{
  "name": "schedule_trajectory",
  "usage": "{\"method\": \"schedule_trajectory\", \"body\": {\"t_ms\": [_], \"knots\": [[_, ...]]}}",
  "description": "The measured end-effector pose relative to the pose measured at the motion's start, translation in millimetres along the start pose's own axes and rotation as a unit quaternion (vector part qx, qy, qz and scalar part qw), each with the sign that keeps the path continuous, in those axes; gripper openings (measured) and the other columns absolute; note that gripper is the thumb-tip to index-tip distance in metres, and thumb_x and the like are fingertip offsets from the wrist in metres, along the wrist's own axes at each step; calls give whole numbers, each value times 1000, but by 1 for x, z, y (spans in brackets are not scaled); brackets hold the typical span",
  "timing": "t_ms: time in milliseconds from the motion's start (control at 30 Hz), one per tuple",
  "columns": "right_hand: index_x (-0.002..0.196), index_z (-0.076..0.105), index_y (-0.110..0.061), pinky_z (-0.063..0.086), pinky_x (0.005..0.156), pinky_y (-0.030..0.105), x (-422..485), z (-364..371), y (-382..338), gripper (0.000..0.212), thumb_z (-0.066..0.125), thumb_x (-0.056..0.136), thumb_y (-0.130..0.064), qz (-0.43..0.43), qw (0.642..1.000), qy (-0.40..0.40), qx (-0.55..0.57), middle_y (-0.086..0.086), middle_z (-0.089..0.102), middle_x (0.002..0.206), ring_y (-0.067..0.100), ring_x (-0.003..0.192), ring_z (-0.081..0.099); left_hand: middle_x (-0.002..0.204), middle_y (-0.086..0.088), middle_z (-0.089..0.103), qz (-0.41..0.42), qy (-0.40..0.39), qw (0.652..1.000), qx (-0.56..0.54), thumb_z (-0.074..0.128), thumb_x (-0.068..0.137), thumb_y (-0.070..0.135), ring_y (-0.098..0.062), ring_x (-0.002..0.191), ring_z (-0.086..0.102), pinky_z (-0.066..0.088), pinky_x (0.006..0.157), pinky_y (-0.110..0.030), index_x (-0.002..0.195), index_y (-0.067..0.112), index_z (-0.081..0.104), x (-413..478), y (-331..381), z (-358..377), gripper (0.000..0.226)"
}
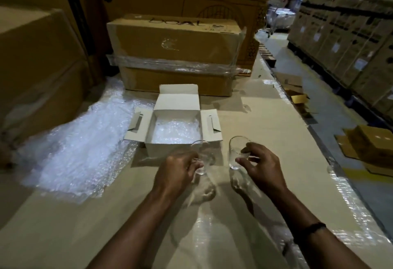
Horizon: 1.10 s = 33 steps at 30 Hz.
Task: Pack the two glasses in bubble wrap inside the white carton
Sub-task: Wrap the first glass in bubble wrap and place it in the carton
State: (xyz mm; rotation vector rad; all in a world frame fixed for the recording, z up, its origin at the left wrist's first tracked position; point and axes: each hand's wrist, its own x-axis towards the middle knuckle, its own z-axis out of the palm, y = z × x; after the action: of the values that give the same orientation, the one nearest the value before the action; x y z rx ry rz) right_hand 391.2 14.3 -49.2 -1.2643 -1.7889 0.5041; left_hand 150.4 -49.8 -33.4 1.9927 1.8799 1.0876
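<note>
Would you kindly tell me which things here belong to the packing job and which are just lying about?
Job: left glass, right glass, white carton, bubble-wrap lining, loose bubble wrap.
Lying about: taped brown box, flattened cardboard.

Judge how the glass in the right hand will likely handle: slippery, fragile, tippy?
The clear glass is probably fragile: thin, transparent walls. Likely slippery, since the right hand pinches its smooth side with fingertips. Tall and narrow, it may tip if set down.
</note>
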Motion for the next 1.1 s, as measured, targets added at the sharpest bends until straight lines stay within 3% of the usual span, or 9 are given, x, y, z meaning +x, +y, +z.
{"method": "schedule_trajectory", "body": {"t_ms": [200,400,500,633,700,800,867,967,1100], "knots": [[92,72,-12,59,74,32,-18,76,-45,22,83,73,-14,-55,995,-59,64,-5,64,93,16,81,67,80,-1,75,-78,34,995,51,82,78,25,-20,75,72,53,65,-27,90,23,75,-24,-65,-49,14],[93,71,-14,57,75,42,-15,120,-66,20,80,76,-16,-50,997,-58,23,0,66,94,19,85,64,92,-7,76,-98,27,993,54,73,85,22,-26,86,70,39,65,-21,101,21,75,-23,-80,-69,15],[96,70,-17,56,76,44,-14,126,-66,21,79,78,-18,-36,998,-46,7,-5,65,93,19,84,63,98,-9,75,-100,21,994,35,71,88,25,-29,92,69,46,70,-26,110,22,72,-23,-84,-68,23],[115,66,-22,51,95,41,-19,124,-68,37,76,81,-31,2,996,-77,-51,3,62,121,22,108,60,114,-11,71,-116,-16,993,5,68,90,33,-26,103,67,51,84,-32,135,33,56,-28,-90,-70,46],[121,63,-19,44,99,30,-28,120,-79,45,78,80,-29,-13,995,-26,-93,8,52,134,22,118,52,108,-9,73,-118,2,993,-16,70,89,32,-24,99,69,54,83,-33,138,36,53,-34,-96,-77,52],[112,65,-11,46,91,28,-51,124,-106,32,73,83,-22,-112,987,82,-77,13,55,124,24,110,56,100,-5,75,-107,97,989,-15,70,87,22,-25,94,69,53,80,-32,117,26,71,-47,-125,-96,30],[109,64,-12,50,87,31,-66,143,-120,25,64,87,-24,-182,979,45,-84,13,61,118,26,104,60,107,-3,73,-124,119,981,87,71,85,23,-29,103,63,48,86,-36,103,21,76,-49,-156,-112,19],[118,61,-17,52,87,31,-87,184,-136,31,58,89,-25,-212,968,-98,-96,7,60,125,24,111,60,130,-1,61,-241,13,943,229,69,86,41,-30,120,49,36,97,-41,114,25,72,-44,-188,-132,33],[141,46,-23,37,106,24,-95,231,-157,47,52,95,-32,-137,966,-193,-109,-2,40,151,15,134,43,112,-6,70,-264,-39,936,230,59,89,25,-31,107,59,43,88,-36,103,24,74,-35,-203,-149,21]]}}
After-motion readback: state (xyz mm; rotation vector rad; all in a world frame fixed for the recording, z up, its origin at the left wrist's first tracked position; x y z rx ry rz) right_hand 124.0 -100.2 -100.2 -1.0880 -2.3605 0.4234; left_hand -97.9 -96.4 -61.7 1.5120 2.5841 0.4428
